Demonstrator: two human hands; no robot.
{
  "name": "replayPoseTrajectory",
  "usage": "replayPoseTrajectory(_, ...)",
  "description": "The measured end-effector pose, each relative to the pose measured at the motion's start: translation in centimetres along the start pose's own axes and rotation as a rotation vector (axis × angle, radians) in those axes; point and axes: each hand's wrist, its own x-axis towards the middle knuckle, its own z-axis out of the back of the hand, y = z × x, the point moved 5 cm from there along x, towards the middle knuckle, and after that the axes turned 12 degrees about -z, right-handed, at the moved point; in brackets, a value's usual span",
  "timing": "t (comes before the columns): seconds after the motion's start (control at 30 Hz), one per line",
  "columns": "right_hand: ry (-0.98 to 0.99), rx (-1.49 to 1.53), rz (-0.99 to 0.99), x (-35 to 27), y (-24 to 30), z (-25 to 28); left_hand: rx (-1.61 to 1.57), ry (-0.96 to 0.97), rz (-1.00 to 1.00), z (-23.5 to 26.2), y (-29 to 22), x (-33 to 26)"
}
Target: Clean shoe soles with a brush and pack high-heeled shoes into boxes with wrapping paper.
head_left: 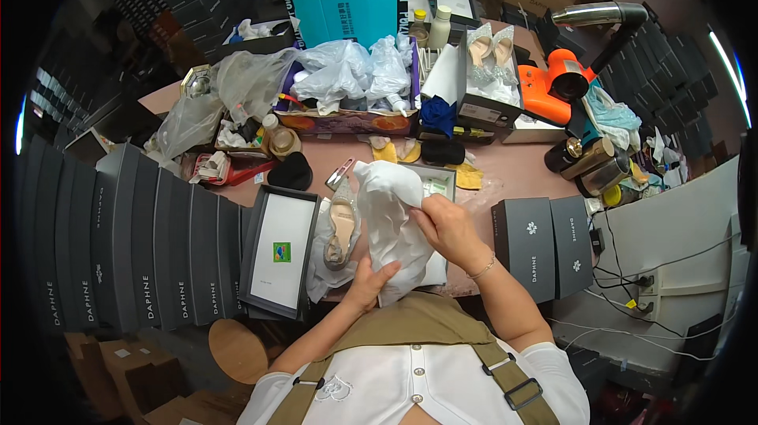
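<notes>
A crumpled sheet of white tissue paper [387, 220] hangs between my two hands over the near middle of the table. My right hand [448, 225] pinches its right edge between thumb and fingers. Lower down, my left hand [369, 283] grips the bottom of the paper, thumb on top. Whether anything is wrapped inside cannot be seen. Just left of the paper lies a glittery silver shoe [342, 223] with a beige insole, resting on more tissue. A white-lined open box [436, 176] is partly hidden behind the paper and my right hand.
At left, a dark box part [280, 247] with white inside holds a small green packet [282, 252], beside a long row of grey shoeboxes [150, 243]. Two more shoeboxes [525, 243] stand right. Behind are thread snips [340, 172], a plastic-filled carton [347, 121] and an orange heat gun [553, 85].
</notes>
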Motion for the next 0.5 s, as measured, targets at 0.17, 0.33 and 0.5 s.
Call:
replayPoseTrajectory(0.17,0.286,-0.018,0.019,-4.3,1.3,-1.7,-0.398,-0.064,0.360,1.4,3.3,-1.5)
replayPoseTrajectory(0.33,0.599,0.322,-0.416,-7.0,-4.7,-0.5,-0.522,-0.147,0.272,2.7,3.9,-0.8)
replayPoseTrajectory(0.5,0.169,0.486,-0.353,-0.9,-3.2,-1.5,-0.400,-0.044,0.314,3.7,4.6,-1.3)
